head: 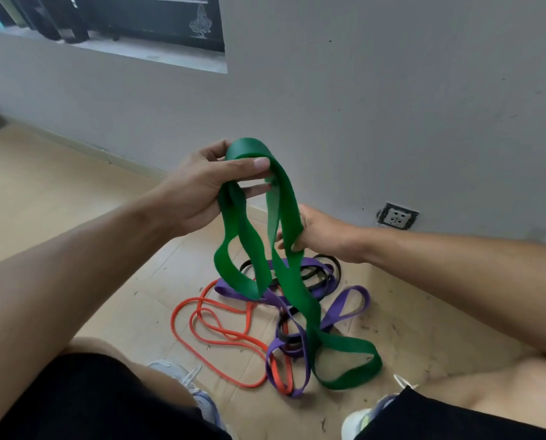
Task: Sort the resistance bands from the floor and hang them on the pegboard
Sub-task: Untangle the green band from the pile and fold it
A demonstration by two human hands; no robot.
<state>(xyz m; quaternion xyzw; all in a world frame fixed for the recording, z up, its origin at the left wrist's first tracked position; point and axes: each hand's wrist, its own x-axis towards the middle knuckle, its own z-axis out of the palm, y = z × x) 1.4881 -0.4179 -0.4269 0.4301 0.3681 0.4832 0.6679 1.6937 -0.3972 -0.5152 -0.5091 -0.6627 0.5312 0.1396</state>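
Two hands hold one wide green rubber resistance band (281,249), and its long axis runs steeply down and toward the near right, from the raised fold at the top to the bottom loop lying on the tan floor (75,201). The left hand (198,188) is the higher one, on the left and nearer the wall: its thumb and fingers are curled round the band's top fold, gripping it. The right hand (316,233) sits lower and to the right, its fingers wrapped round one strand about a third of the way down. From there the band hangs in twisted loops, and its lowest loop rests on the floor at the near right of the pile.

That pile lies below and between the hands: a thin orange band (202,331) spread to the left, purple bands (344,306) crossing in the middle and out to the right, and a narrow black band (328,268) at the far side, close to the grey wall (392,90). The green strand crosses over the purple ones where it comes down, so I judge it may be caught among them.

The pull that frees it probably runs upward along the band's own length. A white wall socket (398,216) sits low on the wall to the right. No pegboard is in view.
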